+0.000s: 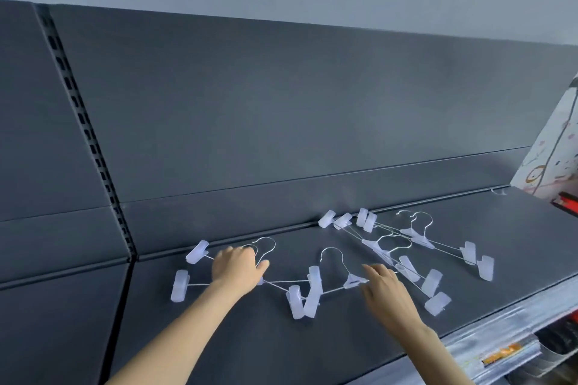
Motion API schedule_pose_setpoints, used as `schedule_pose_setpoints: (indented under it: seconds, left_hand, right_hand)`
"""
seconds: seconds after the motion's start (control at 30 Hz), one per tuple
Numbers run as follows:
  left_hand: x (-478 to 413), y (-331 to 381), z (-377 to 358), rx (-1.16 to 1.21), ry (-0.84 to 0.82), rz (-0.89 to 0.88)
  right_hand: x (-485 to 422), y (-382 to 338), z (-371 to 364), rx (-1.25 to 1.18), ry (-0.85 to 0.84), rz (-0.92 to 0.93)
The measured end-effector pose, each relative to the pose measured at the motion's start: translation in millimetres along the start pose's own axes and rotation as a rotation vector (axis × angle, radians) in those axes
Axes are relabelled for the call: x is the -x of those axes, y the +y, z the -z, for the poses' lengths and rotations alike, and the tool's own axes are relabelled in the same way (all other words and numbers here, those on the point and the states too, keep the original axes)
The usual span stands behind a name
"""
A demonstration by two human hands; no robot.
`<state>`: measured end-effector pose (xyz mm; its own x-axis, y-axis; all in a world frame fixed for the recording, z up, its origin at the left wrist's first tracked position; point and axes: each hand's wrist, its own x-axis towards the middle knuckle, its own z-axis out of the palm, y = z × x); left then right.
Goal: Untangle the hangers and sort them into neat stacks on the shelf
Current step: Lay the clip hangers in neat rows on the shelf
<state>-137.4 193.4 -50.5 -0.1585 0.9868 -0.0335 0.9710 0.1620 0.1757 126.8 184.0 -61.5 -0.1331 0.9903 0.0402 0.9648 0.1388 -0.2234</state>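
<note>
Left hand (236,269) gripping hanger (179,286), middle hidden, right hand's (383,289) contact unclear

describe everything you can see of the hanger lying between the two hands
The hanger lies flat on the dark shelf, with its hook pointing toward the back panel. It has a thin silvery wire hook, a frosted whitish plastic middle piece and a wire bar ending in a chunky plastic clip on the left. The right hand hides its right end, fingertips at the middle piece. Its left clip overlaps a neighbouring hanger.
</note>
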Motion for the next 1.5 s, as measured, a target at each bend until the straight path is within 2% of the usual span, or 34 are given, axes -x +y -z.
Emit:
schedule_pose_setpoints:
  seconds: [0.1, 0.23, 0.43, 0.57, 0.8, 0.97, 1.1, 1.3, 1.43, 1.5]
  left_hand:
    - [-15.7, 5.3, -6.7, -0.108, -0.087, 0.053]
    - [-13.0, 10.0, -14.2, -0.072, -0.126, 0.102]
    - [14.9, -6.8, -11.3, 0.270, 0.035, 0.224]
    - [35.1, -12.6, 2.3, 0.394, 0.182, 0.227]
    - [56.1, -6.3, 24.0, 0.531, 0.320, 0.256]
    - [56.5, 8.3, 26.1, 0.517, 0.354, 0.267]
    - [48.9, 31.0, 27.3, 0.580, 0.347, 0.199]
    - [39.0, 22.9, 40.1, 0.655, 0.474, 0.198]
    - [43.1, 3.6, 33.0, 0.677, 0.435, 0.197]
    - [46.0, -4.8, 26.2, 0.697, 0.406, 0.213]
  right_hand:
    - [-17.4, 3.2, -7.8, -0.004, -0.074, 0.042]
    - [-29.6, 3.3, -15.6, -0.014, -0.123, 0.113]
    - [-26.8, 0.2, -15.5, -0.113, -0.218, 0.235]
    - [-21.5, -1.0, -9.9, -0.396, -0.286, 0.264]
    - [-33.0, -0.4, 5.7, -0.607, -0.239, 0.296]
    - [-32.9, 0.8, 4.6, -0.573, -0.119, 0.223]
    - [-29.5, -8.7, 2.1, -0.599, -0.098, 0.242]
    - [-27.7, 5.5, 2.0, -0.603, -0.020, 0.201]
    - [-32.9, 13.4, 6.4, -0.759, 0.024, 0.124]
    - [-36.4, 15.5, 7.3, -0.786, -0.005, 0.126]
